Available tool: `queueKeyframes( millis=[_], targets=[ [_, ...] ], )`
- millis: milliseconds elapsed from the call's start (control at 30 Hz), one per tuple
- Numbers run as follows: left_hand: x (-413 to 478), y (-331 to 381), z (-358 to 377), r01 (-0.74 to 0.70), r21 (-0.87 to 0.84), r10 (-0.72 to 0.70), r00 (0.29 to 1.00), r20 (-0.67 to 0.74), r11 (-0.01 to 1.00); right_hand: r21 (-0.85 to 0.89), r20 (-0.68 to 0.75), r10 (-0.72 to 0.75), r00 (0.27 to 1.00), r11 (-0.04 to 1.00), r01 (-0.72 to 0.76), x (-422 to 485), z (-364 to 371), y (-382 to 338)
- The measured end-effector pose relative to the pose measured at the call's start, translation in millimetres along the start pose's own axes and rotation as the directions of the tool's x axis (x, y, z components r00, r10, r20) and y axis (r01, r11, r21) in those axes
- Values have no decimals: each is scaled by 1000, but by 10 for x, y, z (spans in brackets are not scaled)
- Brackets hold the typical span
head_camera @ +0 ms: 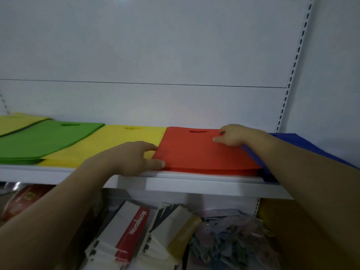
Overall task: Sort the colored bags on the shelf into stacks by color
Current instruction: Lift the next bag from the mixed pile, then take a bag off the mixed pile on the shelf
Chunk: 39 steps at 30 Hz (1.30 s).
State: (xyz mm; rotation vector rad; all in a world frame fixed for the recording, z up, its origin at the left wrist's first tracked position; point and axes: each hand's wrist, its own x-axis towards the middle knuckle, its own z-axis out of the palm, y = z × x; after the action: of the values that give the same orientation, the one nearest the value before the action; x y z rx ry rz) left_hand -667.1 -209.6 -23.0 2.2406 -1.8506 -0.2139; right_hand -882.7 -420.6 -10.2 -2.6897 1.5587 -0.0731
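Now the shelf (175, 182) is carrying 2 yellow stacks (124, 143), 1 green stack (48, 141), 1 red stack (200, 152), 1 blue stack (303, 143). The left hand (130, 158), fingers straight, is pressing the red stack's front-left corner; the right hand (233, 135) is resting on top, grip unclear.

White back panel (175, 45) with a thin horizontal seam, slotted upright (296, 61) at right, white shelf (194, 184) below.
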Motion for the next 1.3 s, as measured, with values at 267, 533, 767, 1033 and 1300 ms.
queueKeyframes(
  millis=[267, 533, 767, 1033, 1300],
  targets=[
    [-276, -449, -160, 29, -72, -39, 988, -147, 997, 18, -76, -137, 988, 990, 139, -36, -136, -864],
    [-914, -1624, -515, 76, -96, -99, 961, -257, 992, 122, -115, -234, 965, 961, 247, -13, -118, -2404],
    [-1598, -2823, -908, 190, -78, -205, 940, -273, 979, 151, -144, -354, 924, 915, 374, -30, -106, -4041],
    [-2018, -3799, -1237, 281, -111, -301, 904, -302, 953, 167, -112, -437, 892, 877, 451, 93, -50, -5420],
    [-1912, -4652, -1458, 356, -155, -388, 858, -337, 922, 118, -86, -453, 887, 880, 461, 714, 31, -6221]
  ],
)
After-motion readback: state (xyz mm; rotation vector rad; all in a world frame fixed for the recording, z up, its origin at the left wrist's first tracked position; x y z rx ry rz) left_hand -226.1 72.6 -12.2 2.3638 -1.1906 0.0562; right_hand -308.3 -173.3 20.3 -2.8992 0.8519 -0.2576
